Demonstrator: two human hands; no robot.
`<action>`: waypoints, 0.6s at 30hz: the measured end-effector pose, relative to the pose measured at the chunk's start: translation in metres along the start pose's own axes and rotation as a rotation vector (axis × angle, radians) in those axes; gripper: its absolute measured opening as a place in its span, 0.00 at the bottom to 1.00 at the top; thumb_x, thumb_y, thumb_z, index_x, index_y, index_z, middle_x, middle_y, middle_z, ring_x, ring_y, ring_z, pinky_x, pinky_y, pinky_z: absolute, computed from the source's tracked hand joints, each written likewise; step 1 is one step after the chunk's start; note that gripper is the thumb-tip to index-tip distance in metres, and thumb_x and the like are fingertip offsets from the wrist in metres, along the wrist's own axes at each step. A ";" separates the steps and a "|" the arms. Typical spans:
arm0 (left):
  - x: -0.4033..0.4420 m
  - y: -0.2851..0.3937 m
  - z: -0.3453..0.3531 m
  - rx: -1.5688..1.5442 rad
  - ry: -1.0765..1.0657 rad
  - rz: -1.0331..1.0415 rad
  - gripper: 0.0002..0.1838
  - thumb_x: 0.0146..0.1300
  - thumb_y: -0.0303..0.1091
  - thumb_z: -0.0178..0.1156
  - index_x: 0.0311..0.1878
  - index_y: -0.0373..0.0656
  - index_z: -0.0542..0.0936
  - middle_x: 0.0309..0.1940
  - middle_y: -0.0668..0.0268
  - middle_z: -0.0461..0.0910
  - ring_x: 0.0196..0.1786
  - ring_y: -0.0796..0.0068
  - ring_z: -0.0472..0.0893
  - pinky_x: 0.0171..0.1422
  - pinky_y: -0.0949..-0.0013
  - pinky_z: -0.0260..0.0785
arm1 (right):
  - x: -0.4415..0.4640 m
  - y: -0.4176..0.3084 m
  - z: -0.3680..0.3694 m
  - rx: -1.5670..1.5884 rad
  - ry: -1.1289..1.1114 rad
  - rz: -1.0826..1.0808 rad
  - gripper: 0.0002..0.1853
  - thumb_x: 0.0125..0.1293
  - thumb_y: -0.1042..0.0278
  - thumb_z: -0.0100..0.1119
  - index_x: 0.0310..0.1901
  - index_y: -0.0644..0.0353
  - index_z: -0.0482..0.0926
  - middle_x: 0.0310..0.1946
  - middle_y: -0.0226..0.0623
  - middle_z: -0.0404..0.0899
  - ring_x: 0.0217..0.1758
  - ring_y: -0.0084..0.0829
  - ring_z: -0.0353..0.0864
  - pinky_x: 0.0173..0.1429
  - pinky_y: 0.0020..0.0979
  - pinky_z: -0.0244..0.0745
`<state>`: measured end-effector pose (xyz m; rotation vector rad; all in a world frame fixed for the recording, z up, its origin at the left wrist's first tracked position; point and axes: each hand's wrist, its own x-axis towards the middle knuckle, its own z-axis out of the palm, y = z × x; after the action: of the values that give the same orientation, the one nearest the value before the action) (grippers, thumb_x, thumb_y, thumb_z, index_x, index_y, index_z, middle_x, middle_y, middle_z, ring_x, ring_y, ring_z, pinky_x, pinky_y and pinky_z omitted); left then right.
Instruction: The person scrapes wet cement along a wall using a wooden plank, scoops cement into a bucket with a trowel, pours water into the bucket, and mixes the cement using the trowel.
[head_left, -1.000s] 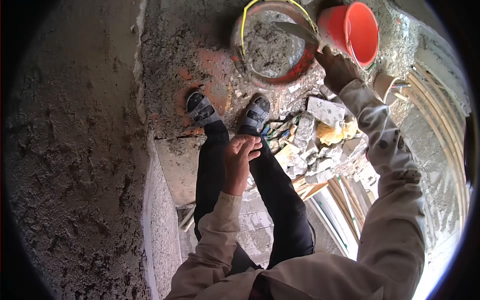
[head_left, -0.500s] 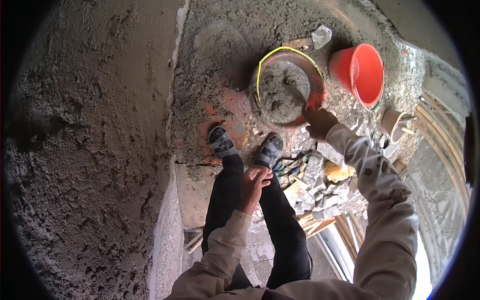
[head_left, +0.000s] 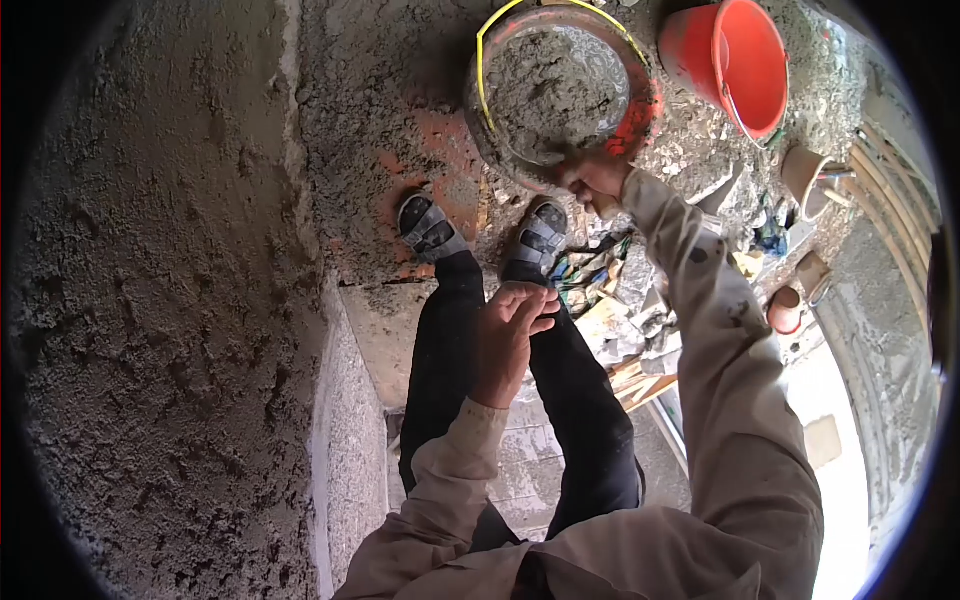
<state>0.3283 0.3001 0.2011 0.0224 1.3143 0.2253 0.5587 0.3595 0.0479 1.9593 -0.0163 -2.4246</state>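
My right hand is closed at the near rim of a mortar-caked red bucket. The grip looks to be on a trowel, whose blade showed in the mortar a moment earlier; now it is mostly hidden by the hand and rim. Wet grey mortar lies heaped inside the bucket, with a watery edge along its right side. A yellow handle arches over the bucket's far side. My left hand rests over my legs near the knee, fingers loosely bent and apart, holding nothing.
A cleaner red bucket lies tilted at the upper right. Rubble and scraps cover the floor beside my right foot. A rough mortar-coated wall fills the left. Small pots and curved pipes are at the right.
The view has shifted, so the buckets sit higher. My right hand has moved left along the mortar bucket's near rim, and the trowel blade no longer shows in the mortar. My left hand stays put.
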 end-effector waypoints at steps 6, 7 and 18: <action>0.004 -0.006 0.008 0.062 0.038 0.000 0.12 0.66 0.39 0.59 0.44 0.41 0.77 0.44 0.59 0.81 0.47 0.67 0.82 0.50 0.66 0.74 | -0.015 0.006 0.020 0.429 -0.296 -0.172 0.10 0.59 0.73 0.57 0.43 0.57 0.74 0.18 0.22 0.63 0.15 0.17 0.64 0.19 0.26 0.62; 0.004 -0.004 0.012 0.080 0.036 -0.005 0.11 0.66 0.39 0.59 0.44 0.41 0.77 0.44 0.59 0.81 0.47 0.68 0.82 0.50 0.66 0.74 | -0.015 0.004 0.022 0.513 -0.348 -0.166 0.03 0.62 0.71 0.57 0.34 0.56 0.72 0.19 0.19 0.62 0.15 0.16 0.62 0.20 0.25 0.62; 0.008 -0.010 0.026 0.146 0.055 0.005 0.09 0.67 0.38 0.56 0.44 0.42 0.76 0.44 0.61 0.81 0.47 0.70 0.82 0.49 0.67 0.74 | -0.055 0.029 0.030 1.866 -1.269 -0.706 0.06 0.66 0.75 0.45 0.41 0.68 0.63 0.23 0.29 0.65 0.13 0.18 0.70 0.17 0.20 0.73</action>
<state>0.3570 0.2947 0.1990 0.1440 1.3835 0.1352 0.5409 0.3320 0.1088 -0.8584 -2.5073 -3.7783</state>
